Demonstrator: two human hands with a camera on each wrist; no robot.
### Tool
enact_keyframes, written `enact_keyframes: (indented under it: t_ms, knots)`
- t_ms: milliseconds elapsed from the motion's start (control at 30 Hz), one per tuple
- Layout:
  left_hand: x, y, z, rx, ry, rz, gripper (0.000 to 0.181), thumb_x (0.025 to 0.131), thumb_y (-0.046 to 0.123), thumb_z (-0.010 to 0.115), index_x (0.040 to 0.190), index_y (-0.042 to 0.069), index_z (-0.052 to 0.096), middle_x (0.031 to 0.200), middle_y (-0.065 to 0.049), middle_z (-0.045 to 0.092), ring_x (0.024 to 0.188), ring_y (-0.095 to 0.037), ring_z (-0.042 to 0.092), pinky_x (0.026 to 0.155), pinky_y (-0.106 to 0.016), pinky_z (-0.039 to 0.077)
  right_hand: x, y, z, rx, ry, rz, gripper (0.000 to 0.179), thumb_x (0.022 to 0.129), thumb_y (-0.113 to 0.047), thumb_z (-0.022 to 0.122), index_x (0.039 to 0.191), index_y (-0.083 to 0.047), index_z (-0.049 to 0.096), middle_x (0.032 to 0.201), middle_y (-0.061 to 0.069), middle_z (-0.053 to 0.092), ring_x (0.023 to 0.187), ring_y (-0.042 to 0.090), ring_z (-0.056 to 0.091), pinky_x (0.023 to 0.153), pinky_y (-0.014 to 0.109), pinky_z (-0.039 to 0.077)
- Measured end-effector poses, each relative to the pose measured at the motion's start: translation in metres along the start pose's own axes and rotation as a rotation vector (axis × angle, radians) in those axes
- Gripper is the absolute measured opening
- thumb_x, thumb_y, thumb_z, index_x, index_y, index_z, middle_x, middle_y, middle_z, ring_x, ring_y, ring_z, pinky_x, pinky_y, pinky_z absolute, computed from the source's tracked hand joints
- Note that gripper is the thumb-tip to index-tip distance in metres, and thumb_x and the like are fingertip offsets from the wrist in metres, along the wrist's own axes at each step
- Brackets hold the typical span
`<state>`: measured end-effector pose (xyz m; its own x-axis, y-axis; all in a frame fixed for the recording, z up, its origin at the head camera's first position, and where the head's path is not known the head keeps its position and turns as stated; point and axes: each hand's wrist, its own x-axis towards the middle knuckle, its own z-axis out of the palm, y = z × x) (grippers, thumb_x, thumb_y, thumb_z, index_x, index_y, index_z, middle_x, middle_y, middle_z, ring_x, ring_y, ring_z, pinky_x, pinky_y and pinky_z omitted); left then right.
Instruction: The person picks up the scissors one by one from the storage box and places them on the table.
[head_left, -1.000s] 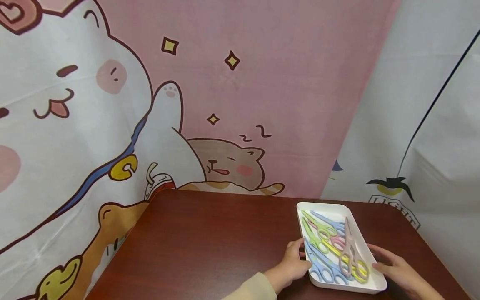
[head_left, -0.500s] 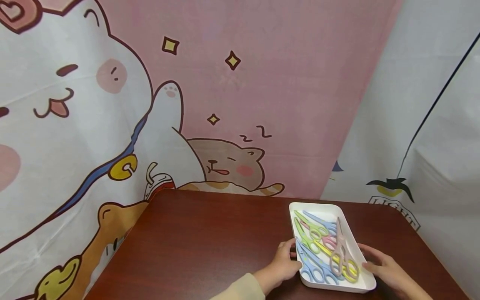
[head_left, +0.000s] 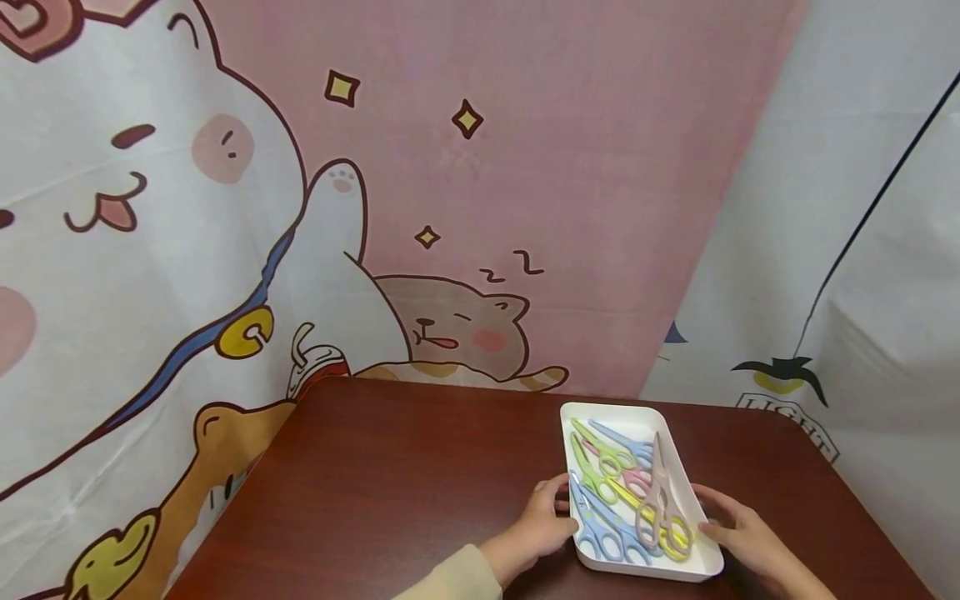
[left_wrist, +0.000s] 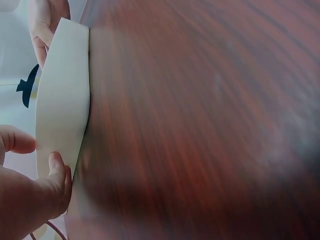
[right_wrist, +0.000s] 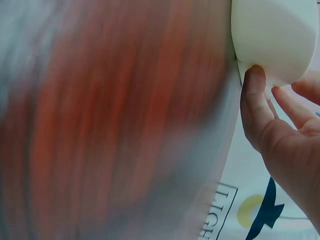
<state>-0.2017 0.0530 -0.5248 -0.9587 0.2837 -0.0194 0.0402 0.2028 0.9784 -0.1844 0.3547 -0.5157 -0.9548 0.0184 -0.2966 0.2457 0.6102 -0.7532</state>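
A white shallow tray (head_left: 648,570) holds several scissors. Two pairs have green handles (head_left: 606,490), others are blue, pink and yellow, and a dusty-pink pair (head_left: 657,500) lies across the yellow scissors (head_left: 678,542). My left hand (head_left: 536,527) grips the tray's left side, thumb near the rim; in the left wrist view its fingertips touch the tray's outer wall (left_wrist: 62,95). On the opposite side, my right hand (head_left: 738,529) holds the right wall. Fingertips of the right hand (right_wrist: 295,145) meet the tray's lower edge in the right wrist view.
The dark reddish-brown wooden table (head_left: 405,483) lies under the tray, extending well to its left. Behind it hangs a pink and white cloth (head_left: 600,167) printed with cartoon animals, close to the table's back edge.
Both hands and the tray have moved left across the table, the scissors going along inside. The grip on both sides looks the same.
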Motion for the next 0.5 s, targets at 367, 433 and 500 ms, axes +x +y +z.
enact_keyframes:
  t_ms: [367,433,500]
  knots:
    - [-0.003,-0.009,-0.023,0.01,-0.001,0.032,0.072,0.064,-0.013,0.057,0.134,-0.002,0.046,0.117,-0.012,0.051,0.096,-0.023,0.06,0.069,-0.02,0.047,0.001,-0.014,0.018,-0.014,0.033,-0.078,0.06,0.088,-0.01,0.062,0.141,0.003,0.037,0.131,0.032,0.048,0.108,0.036,0.058,0.087,0.054,0.047]
    - [-0.004,-0.009,-0.026,0.012,-0.002,0.03,0.073,0.064,-0.013,0.057,0.135,-0.003,0.046,0.117,-0.012,0.051,0.097,-0.022,0.059,0.069,-0.02,0.048,0.001,-0.017,0.021,-0.015,0.043,-0.081,0.059,0.087,-0.009,0.062,0.14,0.003,0.038,0.13,0.032,0.049,0.108,0.037,0.058,0.088,0.053,0.048]
    - [-0.005,-0.01,-0.03,0.015,-0.007,0.018,0.073,0.064,-0.013,0.057,0.136,-0.003,0.045,0.119,-0.012,0.05,0.098,-0.023,0.059,0.07,-0.021,0.047,0.002,-0.02,0.024,-0.021,0.046,-0.084,0.058,0.087,-0.008,0.063,0.139,0.003,0.039,0.129,0.032,0.05,0.108,0.037,0.058,0.087,0.052,0.048]
